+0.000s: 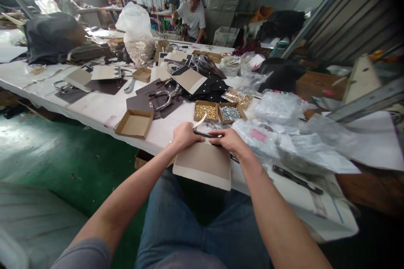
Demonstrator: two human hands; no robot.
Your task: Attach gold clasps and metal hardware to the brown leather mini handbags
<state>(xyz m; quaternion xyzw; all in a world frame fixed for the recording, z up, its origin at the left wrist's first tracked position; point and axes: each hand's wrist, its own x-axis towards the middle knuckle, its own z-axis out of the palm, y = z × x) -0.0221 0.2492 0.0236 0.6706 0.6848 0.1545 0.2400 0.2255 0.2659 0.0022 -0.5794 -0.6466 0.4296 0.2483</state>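
Note:
My left hand [184,135] and my right hand [229,139] are both closed on a thin dark strap [205,134] that runs between them, just above a brown cardboard sheet [204,164] lying at the table's near edge. A pale curved strip [200,120] sticks up from beside my left fingers. Just beyond my hands stand two small open boxes, one of gold studs [206,111] and one of silver studs [230,113].
An empty cardboard box [134,124] sits left of my hands. Dark leather pieces with metal handles [162,100] and card sheets cover the white table [94,109]. Plastic bags [277,107] pile up on the right. A person [191,16] works at a far bench.

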